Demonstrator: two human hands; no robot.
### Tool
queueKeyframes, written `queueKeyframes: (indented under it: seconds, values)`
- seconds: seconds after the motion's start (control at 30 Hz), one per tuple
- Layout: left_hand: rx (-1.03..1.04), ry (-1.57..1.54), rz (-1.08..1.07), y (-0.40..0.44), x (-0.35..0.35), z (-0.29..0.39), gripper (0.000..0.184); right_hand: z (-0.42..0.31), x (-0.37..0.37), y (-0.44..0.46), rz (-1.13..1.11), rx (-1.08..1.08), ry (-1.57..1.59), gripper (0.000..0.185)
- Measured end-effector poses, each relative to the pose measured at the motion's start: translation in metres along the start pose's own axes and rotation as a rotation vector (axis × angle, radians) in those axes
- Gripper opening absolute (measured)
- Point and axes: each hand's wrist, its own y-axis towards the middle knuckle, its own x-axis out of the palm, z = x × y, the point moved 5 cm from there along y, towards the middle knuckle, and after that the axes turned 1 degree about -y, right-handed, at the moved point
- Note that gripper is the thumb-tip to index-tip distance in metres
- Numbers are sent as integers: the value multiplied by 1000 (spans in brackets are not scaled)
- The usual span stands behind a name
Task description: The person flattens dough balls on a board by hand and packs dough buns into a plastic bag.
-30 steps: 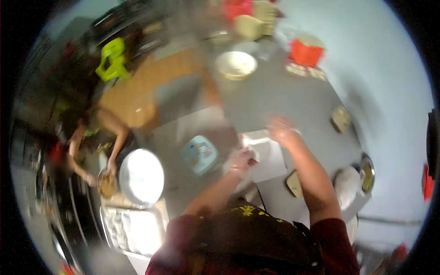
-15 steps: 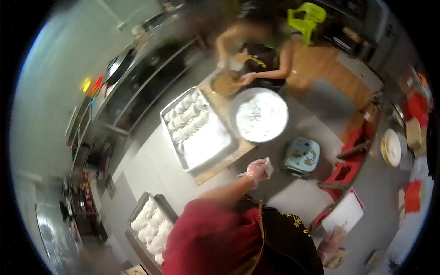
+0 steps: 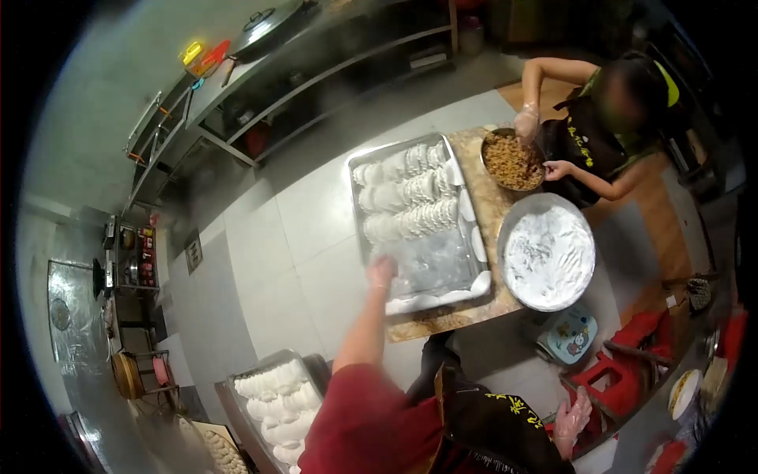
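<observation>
My left hand [image 3: 381, 272], in a clear glove, reaches to the left side of a metal tray [image 3: 480, 276]. Motion blurs its fingers, so whether it holds anything is unclear. White crescent dumplings [image 3: 409, 189] stand in rows over the far part of this tray; the near part is bare, dusted metal. Low at the right, my gloved right hand [image 3: 572, 419] has its fingers apart and nothing in it, beside a red stool [image 3: 612, 379].
The tray rests on a worn board [image 3: 430, 324]. A pan of white flour [image 3: 547, 253] stands to its right. Behind it, a co-worker's gloved hand [image 3: 527, 124] is in a bowl of brown filling [image 3: 512, 162]. Another tray of dumplings [image 3: 276, 403] sits lower left.
My left hand has moved left to the tray; half a second ago it held a white dumpling near the board's front corner. The view has shifted, and my right hand now shows more plainly.
</observation>
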Motion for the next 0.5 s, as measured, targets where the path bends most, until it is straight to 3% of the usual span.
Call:
queueKeyframes:
  seconds: [0.07, 0.1, 0.17, 0.2, 0.27, 0.33, 0.4, 0.43, 0.47, 0.5]
  values:
    - [179, 204, 91, 56, -23, 0, 32, -32, 2, 14, -41, -38, -26, 50]
    - [166, 206, 90, 61, -23, 17, 32, -46, 5, 19, -73, -81, -37, 50]
    - [-102, 128, 140, 48, -24, 61, 28, -62, 12, 27, -109, -90, -56, 50]
    - [-113, 131, 138, 66, -33, 51, 28, -68, 16, 30, -140, -103, -67, 50]
    - [82, 304, 197, 115, -61, 22, 24, -70, 25, 36, -174, -118, -71, 49]
    - [79, 406, 275, 133, -79, 15, 26, -74, 30, 37, -209, -131, -74, 49]
    - [-68, 650, 309, 127, -92, 29, 32, -80, 31, 38, -241, -146, -60, 48]
    - [-68, 655, 294, 137, -103, 15, 32, -78, 31, 38, -241, -131, -61, 48]
    - [-6, 286, 316, 152, -120, -12, 36, -74, 33, 36, -246, -135, -73, 48]
    - [-51, 208, 318, 143, -119, -9, 41, -70, 36, 31, -249, -129, -80, 48]
